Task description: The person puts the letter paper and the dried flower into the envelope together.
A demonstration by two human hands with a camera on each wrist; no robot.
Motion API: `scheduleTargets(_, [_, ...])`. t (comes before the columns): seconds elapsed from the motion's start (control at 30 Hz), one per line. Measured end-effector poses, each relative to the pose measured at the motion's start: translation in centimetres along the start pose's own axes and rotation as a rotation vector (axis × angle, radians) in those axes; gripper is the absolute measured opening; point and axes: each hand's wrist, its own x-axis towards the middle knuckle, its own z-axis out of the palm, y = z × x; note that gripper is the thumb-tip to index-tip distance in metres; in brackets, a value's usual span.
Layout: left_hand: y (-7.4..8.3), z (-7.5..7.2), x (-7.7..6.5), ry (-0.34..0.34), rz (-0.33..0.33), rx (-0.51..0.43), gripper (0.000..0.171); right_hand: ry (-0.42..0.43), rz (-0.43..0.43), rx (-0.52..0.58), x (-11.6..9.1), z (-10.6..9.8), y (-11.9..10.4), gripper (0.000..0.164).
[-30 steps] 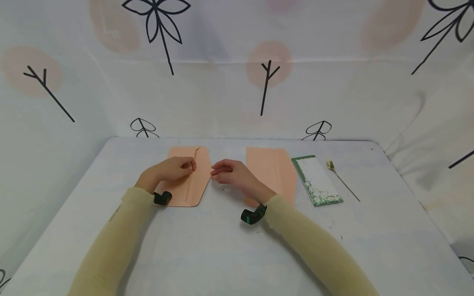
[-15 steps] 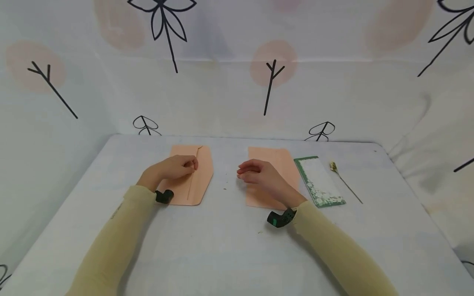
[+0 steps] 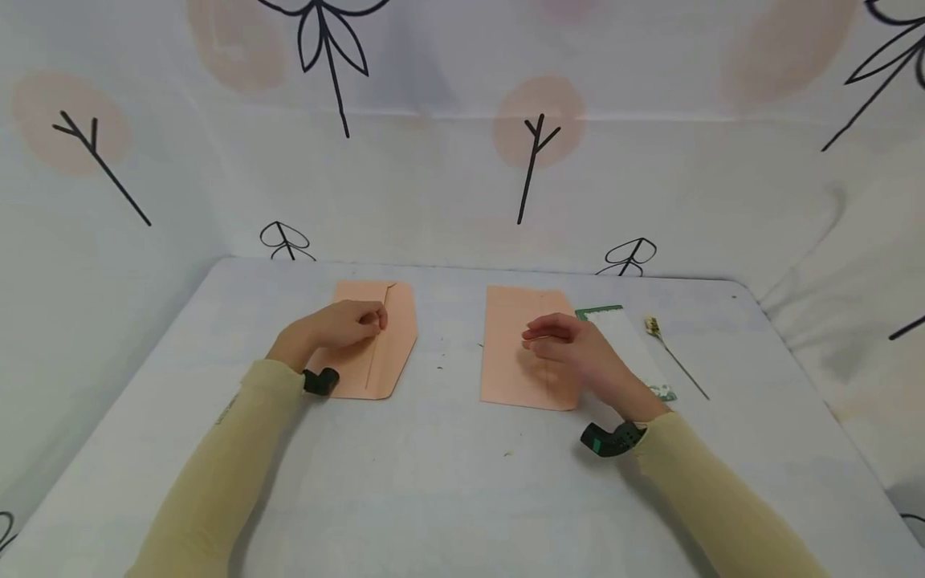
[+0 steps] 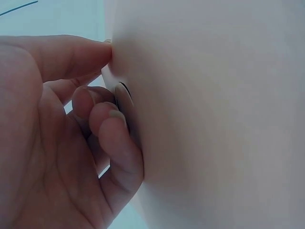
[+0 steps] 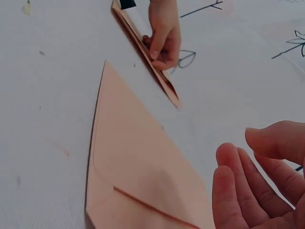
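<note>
On the left lies a peach envelope (image 3: 396, 345), with a slit running lengthwise along its flap. My left hand (image 3: 345, 325) is over it, thumb and curled fingers pinching the paper at the slit; the left wrist view shows these fingers (image 4: 114, 138) against the paper. A second peach envelope (image 3: 509, 377) lies flat to the right. Above it hovers my right hand (image 3: 574, 347), holding nothing, its fingers loosely bent and apart in the right wrist view. My right hand and wrist partly hide a white card (image 3: 625, 335) with a green floral border.
A dried flower (image 3: 653, 327) on a thin stem lies right of the card. Small dark crumbs are scattered on the white table (image 3: 433, 498) between and in front of the envelopes. A patterned white cloth (image 3: 419, 185) stands behind the table's far edge.
My right hand has moved rightward, from beside the left envelope to over the right one, and now covers part of the card. My left hand stays at the left envelope.
</note>
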Motion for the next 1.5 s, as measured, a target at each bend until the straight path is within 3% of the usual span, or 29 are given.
scheduleTargets(0.47, [-0.1, 0.0, 0.1, 0.001, -0.019, -0.008, 0.014, 0.082, 0.042, -0.09, -3.0, -4.4, 1.3, 0.043])
scheduleTargets(0.67, [0.0, -0.2, 0.0, -0.005, -0.019, -0.017, 0.014, 0.092, 0.064, -0.244, -3.4, -4.7, 2.1, 0.038])
scheduleTargets(0.9, [0.6, -0.4, -0.3, -0.015, -0.017, -0.032, 0.014, 0.069, -0.002, -0.461, -3.9, -4.5, 2.9, 0.034])
scheduleTargets(1.2, [0.4, -0.4, -0.3, -0.012, -0.008, -0.035, 0.014, -0.078, -0.222, -0.733, -4.4, -4.1, 2.3, 0.045])
scheduleTargets(1.5, [0.3, -0.4, -0.3, -0.013, 0.005, -0.04, 0.014, -0.232, -0.256, -0.849, -4.7, -4.0, 2.3, 0.054])
